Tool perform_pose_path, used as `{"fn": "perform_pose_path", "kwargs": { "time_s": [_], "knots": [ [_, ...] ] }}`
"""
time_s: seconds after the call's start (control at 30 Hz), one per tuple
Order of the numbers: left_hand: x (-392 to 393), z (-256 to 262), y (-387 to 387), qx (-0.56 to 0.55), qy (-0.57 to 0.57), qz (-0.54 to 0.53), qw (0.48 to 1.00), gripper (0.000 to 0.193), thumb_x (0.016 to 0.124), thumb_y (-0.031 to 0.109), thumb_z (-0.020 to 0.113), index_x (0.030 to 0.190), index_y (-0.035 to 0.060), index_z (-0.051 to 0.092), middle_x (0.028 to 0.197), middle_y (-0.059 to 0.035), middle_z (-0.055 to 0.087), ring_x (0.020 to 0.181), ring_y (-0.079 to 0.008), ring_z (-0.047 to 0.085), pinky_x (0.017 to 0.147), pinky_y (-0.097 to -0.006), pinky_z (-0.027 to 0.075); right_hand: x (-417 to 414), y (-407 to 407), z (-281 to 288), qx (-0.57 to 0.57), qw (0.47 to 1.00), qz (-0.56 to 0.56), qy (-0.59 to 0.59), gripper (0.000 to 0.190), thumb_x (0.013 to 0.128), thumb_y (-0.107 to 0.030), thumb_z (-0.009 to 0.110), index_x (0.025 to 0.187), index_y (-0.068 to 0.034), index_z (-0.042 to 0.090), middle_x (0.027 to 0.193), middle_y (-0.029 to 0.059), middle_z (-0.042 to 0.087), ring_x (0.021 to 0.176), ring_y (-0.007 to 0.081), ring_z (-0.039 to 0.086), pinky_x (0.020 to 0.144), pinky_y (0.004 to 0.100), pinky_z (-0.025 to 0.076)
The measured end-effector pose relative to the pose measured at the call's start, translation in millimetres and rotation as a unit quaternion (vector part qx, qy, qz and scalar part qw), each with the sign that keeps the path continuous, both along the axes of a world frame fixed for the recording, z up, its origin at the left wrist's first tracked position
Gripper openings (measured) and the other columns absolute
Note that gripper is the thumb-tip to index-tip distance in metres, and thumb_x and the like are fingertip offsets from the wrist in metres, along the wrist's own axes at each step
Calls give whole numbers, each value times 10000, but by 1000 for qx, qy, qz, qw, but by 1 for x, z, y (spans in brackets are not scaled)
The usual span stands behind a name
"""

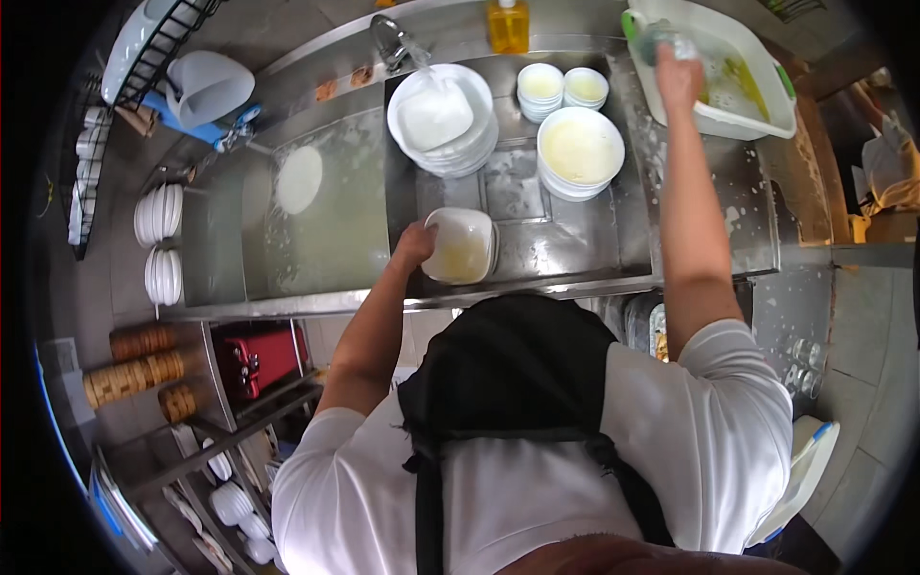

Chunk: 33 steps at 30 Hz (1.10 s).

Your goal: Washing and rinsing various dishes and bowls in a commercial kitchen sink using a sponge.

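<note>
My left hand (pixel 415 244) grips the rim of a white squarish bowl (pixel 460 248), tilted at the front of the metal sink basin, with yellowish liquid inside. My right hand (pixel 679 80) reaches into a white plastic tub (pixel 740 126) with green handles and holds a blurred greenish thing, perhaps a scrubber or a glass, over the soapy water. Between my hands stands a stack of round white bowls (pixel 581 152), foamy liquid in the top one. Behind it are two stacks of small white bowls (pixel 540 85). Water runs from the faucet (pixel 388 42) onto a large stack of white bowls (pixel 460 154).
Left of the basin is another basin of cloudy water (pixel 330 237) with foam floating in it. A bottle of yellow liquid (pixel 509 29) stands at the back. White plates (pixel 164 277) stand in a rack at the far left, near a white jug (pixel 215 83). The metal sink edge (pixel 352 302) runs before me.
</note>
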<state>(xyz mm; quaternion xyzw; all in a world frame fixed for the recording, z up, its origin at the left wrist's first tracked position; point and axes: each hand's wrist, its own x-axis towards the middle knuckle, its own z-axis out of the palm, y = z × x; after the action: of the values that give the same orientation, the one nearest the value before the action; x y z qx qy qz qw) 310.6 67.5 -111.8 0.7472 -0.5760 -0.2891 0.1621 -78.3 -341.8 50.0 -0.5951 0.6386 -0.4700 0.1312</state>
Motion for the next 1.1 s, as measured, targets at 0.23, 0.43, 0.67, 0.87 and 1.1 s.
{"fn": "perform_pose_path", "kwargs": {
  "time_s": [0.23, 0.43, 0.67, 0.87, 1.1],
  "knots": [
    [-37, 42, -41, -95, 341, 214, 911, 484, 1031, 411, 422, 1344, 45, 469, 1184, -200, 616, 972, -344, 667, 785, -477, 563, 167, 248, -76, 183, 879, 433, -81, 528, 853, -321, 641, 1312, -75, 552, 1203, 225, 628, 1094, 350, 619, 940, 423, 482],
    [-70, 35, -59, 44, 531, 276, 800, 678, 991, 593, 407, 1389, 44, 441, 1270, -151, 593, 1050, -316, 660, 787, -488, 593, 147, 264, -112, 165, 676, 628, 349, 446, 814, -238, 601, 1240, -108, 617, 1309, 171, 569, 1212, 326, 521, 1071, 417, 377],
    [-62, 15, -68, 45, 582, 214, 783, 701, 1003, 622, 278, 1374, 55, 454, 1219, -147, 617, 940, -292, 691, 691, -424, 624, 162, 234, -118, 173, 697, 641, 273, 472, 771, -261, 666, 1192, -48, 650, 1248, 188, 614, 1244, 339, 508, 1041, 462, 417],
    [-48, 54, -98, 42, 79, -84, 992, 494, 1007, 426, 422, 1205, 7, 594, 1023, -218, 683, 882, -372, 680, 720, -481, 568, 154, 213, -86, -9, 771, 542, 335, 585, 839, -330, 700, 1381, -230, 504, 1361, 160, 521, 1265, 357, 492, 1084, 448, 390],
    [-34, 60, -70, -117, 271, 214, 931, 452, 1023, 347, 467, 1179, -56, 596, 1014, -247, 693, 869, -339, 694, 769, -437, 531, 142, 239, -70, 380, 852, 358, 34, 490, 935, -472, 569, 1262, -108, 607, 1196, 153, 663, 1036, 353, 656, 902, 451, 519]
  ]
}}
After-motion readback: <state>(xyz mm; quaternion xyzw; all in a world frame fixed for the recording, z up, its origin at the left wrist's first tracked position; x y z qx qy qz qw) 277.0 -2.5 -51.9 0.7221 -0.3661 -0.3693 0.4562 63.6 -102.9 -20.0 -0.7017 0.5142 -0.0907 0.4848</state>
